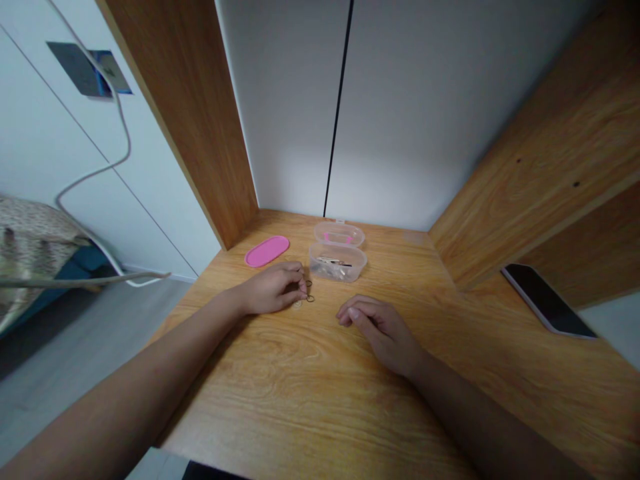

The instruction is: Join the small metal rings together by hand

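Note:
My left hand (277, 288) rests on the table, its fingertips pinched together at a small dark hair tie (311, 299). Another dark hair tie (309, 283) lies close by the fingers, and a pale one (299, 304) is partly under them. To the right, my right hand (383, 328) hovers or rests just over the wood, fingers curled and thumb against the index finger; nothing shows in it. Beyond both hands stands a clear plastic box (361, 261) with small clips and thin sticks inside. Its clear lid (340, 233) is folded back behind it.
A pink oval tray or lid (267, 251) lies behind my left hand. On the right, a dark-screened phone (547, 300) lies by the wooden side panel (540, 167). Grey-white panels (390, 120) close off the back of the wooden table (300, 400). A white cable (125, 133) hangs at left.

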`<act>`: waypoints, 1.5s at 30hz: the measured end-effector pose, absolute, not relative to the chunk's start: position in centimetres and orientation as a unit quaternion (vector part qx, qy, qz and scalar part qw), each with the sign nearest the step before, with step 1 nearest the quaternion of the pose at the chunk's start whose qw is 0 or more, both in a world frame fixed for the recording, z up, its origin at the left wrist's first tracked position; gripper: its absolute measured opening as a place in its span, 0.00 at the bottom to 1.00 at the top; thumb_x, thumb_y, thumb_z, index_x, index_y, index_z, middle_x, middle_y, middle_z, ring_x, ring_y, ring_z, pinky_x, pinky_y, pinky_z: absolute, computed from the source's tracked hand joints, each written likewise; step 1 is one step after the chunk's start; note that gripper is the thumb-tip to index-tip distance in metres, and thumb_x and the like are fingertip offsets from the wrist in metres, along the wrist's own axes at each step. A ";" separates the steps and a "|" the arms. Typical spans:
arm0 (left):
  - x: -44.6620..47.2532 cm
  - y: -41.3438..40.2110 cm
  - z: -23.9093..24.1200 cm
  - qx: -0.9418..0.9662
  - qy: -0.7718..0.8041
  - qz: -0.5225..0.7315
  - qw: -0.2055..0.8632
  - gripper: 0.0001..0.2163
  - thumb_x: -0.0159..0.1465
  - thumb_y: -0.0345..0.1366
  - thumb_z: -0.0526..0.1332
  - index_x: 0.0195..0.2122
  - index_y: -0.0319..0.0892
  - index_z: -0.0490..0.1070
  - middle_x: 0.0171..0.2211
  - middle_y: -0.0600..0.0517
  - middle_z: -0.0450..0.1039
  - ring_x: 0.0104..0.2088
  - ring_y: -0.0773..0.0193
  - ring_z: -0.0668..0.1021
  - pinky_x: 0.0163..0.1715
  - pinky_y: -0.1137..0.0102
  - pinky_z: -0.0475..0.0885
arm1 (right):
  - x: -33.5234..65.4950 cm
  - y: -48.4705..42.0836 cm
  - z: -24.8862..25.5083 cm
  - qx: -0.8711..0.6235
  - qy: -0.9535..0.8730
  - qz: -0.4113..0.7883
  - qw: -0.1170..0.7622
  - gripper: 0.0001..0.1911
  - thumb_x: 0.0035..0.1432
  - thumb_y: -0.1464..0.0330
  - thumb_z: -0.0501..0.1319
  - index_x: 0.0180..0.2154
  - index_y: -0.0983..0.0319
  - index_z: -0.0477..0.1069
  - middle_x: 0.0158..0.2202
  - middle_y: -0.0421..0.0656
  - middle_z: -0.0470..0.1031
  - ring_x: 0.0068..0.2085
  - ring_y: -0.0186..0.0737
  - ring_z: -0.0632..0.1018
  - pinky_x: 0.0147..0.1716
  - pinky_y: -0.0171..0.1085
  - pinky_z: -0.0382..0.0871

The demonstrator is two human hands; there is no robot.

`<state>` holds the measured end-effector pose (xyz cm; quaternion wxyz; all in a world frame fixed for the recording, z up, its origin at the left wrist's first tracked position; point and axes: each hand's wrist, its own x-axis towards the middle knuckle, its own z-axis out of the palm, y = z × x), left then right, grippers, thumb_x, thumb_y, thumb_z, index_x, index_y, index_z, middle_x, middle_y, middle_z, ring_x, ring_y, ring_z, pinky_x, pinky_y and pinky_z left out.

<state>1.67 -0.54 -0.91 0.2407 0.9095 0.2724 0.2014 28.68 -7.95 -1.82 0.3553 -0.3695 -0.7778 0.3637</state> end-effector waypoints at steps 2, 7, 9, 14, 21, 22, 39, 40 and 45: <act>1.7 -0.5 -0.9 0.908 0.280 0.200 0.239 0.09 0.69 0.38 0.57 0.36 0.40 0.73 0.37 0.47 0.72 0.39 0.62 0.74 0.42 0.67 0.70 | 28.7 -7.9 -1.8 -0.369 -0.777 0.364 0.357 0.19 0.71 0.61 0.51 0.32 0.59 0.73 0.35 0.44 0.78 0.38 0.39 0.78 0.40 0.39 0.71; 1.6 -0.5 -0.9 0.898 0.296 0.220 0.241 0.10 0.70 0.39 0.55 0.38 0.40 0.71 0.36 0.47 0.73 0.38 0.63 0.74 0.41 0.68 0.70 | 28.6 -7.9 -1.8 -0.369 -0.776 0.364 0.358 0.18 0.70 0.61 0.51 0.32 0.60 0.73 0.34 0.44 0.78 0.38 0.40 0.78 0.40 0.39 0.71; 1.6 -0.5 -0.8 0.892 0.309 0.221 0.246 0.09 0.70 0.39 0.56 0.38 0.40 0.71 0.36 0.48 0.74 0.37 0.63 0.75 0.39 0.69 0.70 | 28.6 -8.0 -1.8 -0.368 -0.776 0.366 0.359 0.18 0.70 0.61 0.51 0.32 0.60 0.73 0.35 0.44 0.78 0.38 0.39 0.78 0.40 0.39 0.71; 1.3 -0.2 -0.6 0.897 0.292 0.200 0.265 0.08 0.69 0.37 0.58 0.38 0.40 0.75 0.37 0.48 0.78 0.38 0.65 0.78 0.40 0.70 0.70 | 28.7 -8.0 -1.8 -0.370 -0.776 0.367 0.354 0.18 0.70 0.62 0.51 0.32 0.59 0.73 0.35 0.43 0.78 0.38 0.39 0.78 0.39 0.39 0.70; 0.7 0.2 -0.2 0.903 0.260 0.194 0.283 0.10 0.69 0.39 0.59 0.39 0.41 0.78 0.37 0.47 0.79 0.38 0.64 0.79 0.40 0.70 0.72 | 28.7 -8.0 -1.7 -0.366 -0.775 0.368 0.360 0.18 0.70 0.63 0.51 0.32 0.60 0.74 0.34 0.44 0.78 0.38 0.39 0.78 0.40 0.39 0.70; 0.6 0.2 -0.2 0.904 0.256 0.190 0.283 0.10 0.69 0.40 0.59 0.39 0.40 0.79 0.37 0.46 0.78 0.38 0.64 0.78 0.40 0.70 0.72 | 28.7 -8.0 -1.8 -0.365 -0.775 0.369 0.361 0.18 0.70 0.63 0.51 0.32 0.60 0.74 0.34 0.44 0.78 0.38 0.39 0.78 0.40 0.38 0.70; 1.5 -0.8 -0.1 0.924 0.255 0.171 0.228 0.09 0.70 0.36 0.53 0.37 0.40 0.70 0.37 0.47 0.72 0.39 0.61 0.73 0.43 0.68 0.67 | 28.6 -7.9 -1.7 -0.367 -0.776 0.365 0.360 0.17 0.70 0.64 0.51 0.32 0.60 0.74 0.35 0.43 0.78 0.38 0.38 0.78 0.40 0.37 0.70; 1.7 -0.9 0.0 0.920 0.256 0.183 0.234 0.09 0.70 0.36 0.53 0.38 0.40 0.70 0.38 0.46 0.72 0.39 0.61 0.73 0.43 0.68 0.67 | 28.6 -7.9 -1.7 -0.367 -0.776 0.365 0.361 0.17 0.70 0.64 0.51 0.32 0.60 0.74 0.34 0.43 0.78 0.38 0.38 0.78 0.40 0.37 0.70; 3.5 -2.4 -0.1 0.864 0.310 0.257 0.303 0.07 0.70 0.36 0.53 0.38 0.40 0.67 0.36 0.49 0.72 0.35 0.64 0.73 0.38 0.70 0.68 | 28.4 -8.1 -1.9 -0.404 -0.759 0.367 0.355 0.12 0.66 0.63 0.57 0.32 0.60 0.74 0.32 0.41 0.77 0.34 0.36 0.76 0.35 0.36 0.69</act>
